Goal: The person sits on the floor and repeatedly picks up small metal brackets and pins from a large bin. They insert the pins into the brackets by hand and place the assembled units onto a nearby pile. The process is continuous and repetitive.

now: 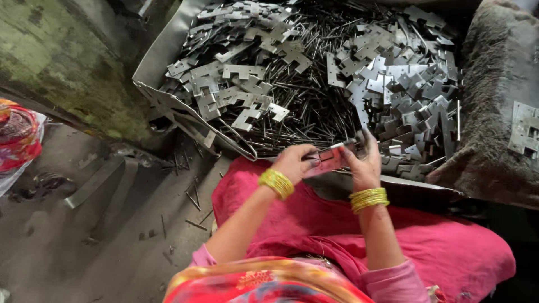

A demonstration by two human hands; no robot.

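My left hand (293,161) and my right hand (365,163) together hold a small flat metal plate (328,158) just above my lap, at the near rim of a big metal tray (154,62). Both wrists wear yellow bangles. The tray is heaped with several notched metal plates (393,84) and many thin metal pins (303,112). Pink cloth (438,241) covers my lap below the hands.
A grey cloth-covered block (494,84) stands at the right with a metal plate (525,129) lying on it. Loose pins (193,199) are scattered on the dark floor at the left. A stained wall (62,56) rises at upper left. Colourful fabric (17,140) shows at the left edge.
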